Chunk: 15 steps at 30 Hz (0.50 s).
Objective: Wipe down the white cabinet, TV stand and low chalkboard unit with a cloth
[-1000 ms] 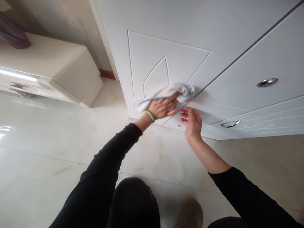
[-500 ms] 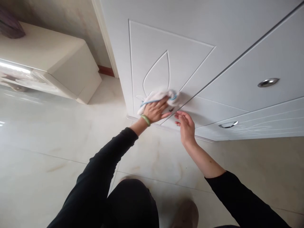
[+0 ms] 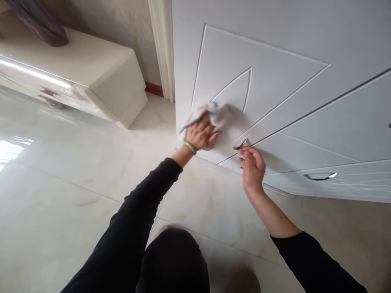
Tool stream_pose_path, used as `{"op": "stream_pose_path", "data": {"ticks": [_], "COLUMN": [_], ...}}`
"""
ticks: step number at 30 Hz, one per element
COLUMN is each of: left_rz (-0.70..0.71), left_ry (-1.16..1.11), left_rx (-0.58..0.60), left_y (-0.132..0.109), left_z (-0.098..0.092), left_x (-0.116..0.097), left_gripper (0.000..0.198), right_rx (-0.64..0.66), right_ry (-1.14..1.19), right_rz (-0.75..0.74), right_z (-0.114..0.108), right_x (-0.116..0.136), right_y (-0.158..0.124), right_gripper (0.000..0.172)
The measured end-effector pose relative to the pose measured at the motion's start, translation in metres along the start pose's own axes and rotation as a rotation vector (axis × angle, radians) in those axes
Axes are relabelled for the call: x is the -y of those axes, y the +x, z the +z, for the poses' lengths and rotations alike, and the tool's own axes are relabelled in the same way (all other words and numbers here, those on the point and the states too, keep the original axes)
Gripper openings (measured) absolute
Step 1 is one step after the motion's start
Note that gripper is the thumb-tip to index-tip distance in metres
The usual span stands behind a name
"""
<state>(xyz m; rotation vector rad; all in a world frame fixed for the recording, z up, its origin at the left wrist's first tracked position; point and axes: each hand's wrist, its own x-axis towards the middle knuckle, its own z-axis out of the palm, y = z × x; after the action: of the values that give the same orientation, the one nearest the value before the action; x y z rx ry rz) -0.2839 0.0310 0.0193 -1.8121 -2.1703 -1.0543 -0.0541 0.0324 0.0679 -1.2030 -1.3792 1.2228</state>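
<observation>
My left hand (image 3: pixel 200 133), with a green bangle at its wrist, presses a white cloth (image 3: pixel 224 117) with blue edging against the lower part of a white cabinet door (image 3: pixel 275 77). The cloth is bunched and smeared by motion, and it covers part of the grooved leaf pattern. Just to the right, the fingertips of my right hand (image 3: pixel 254 167) are closed at a small chrome handle (image 3: pixel 245 142) near the door's edge. They partly hide the handle's lower end.
Another chrome handle (image 3: pixel 320 176) sits on a drawer front to the right. At the left stands a low cream cabinet (image 3: pixel 119 81) with a purple object (image 3: pixel 45 24) on top. Glossy pale tiles (image 3: pixel 91 179) cover the floor. My knee (image 3: pixel 175 260) is below my hands.
My left hand and the cloth have slid leftward across the door, uncovering the small handle. My right hand has closed its fingers at that handle. The view has shifted left.
</observation>
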Motion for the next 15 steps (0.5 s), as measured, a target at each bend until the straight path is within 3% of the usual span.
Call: {"op": "stream_pose_path", "data": {"ticks": [2, 4, 8, 10, 15], "left_rz": [-0.2, -0.31, -0.291, -0.226, -0.057], "left_ry": [0.043, 0.053, 0.033, 0.036, 0.047], "left_rx": [-0.13, -0.174, -0.024, -0.028, -0.172], "left_y": [-0.019, -0.044, -0.074, -0.063, -0.008], "left_z": [0.008, 0.02, 0.026, 0.011, -0.03], "left_x": [0.017, 0.024, 0.024, 0.022, 0.022], "left_gripper": [0.074, 0.078, 0.073, 0.073, 0.077], "right_rx": [-0.003, -0.007, -0.013, -0.017, -0.066], "right_ry": [-0.011, -0.015, -0.009, -0.007, 0.004], "right_rz": [0.002, 0.013, 0.081, 0.093, 0.076], "right_z": [0.0, 0.0, 0.0, -0.001, -0.006], "right_x": [-0.001, -0.004, -0.009, -0.011, -0.01], "right_y": [-0.004, -0.007, -0.01, -0.01, -0.004], "right_gripper": [0.026, 0.027, 0.034, 0.035, 0.033]}}
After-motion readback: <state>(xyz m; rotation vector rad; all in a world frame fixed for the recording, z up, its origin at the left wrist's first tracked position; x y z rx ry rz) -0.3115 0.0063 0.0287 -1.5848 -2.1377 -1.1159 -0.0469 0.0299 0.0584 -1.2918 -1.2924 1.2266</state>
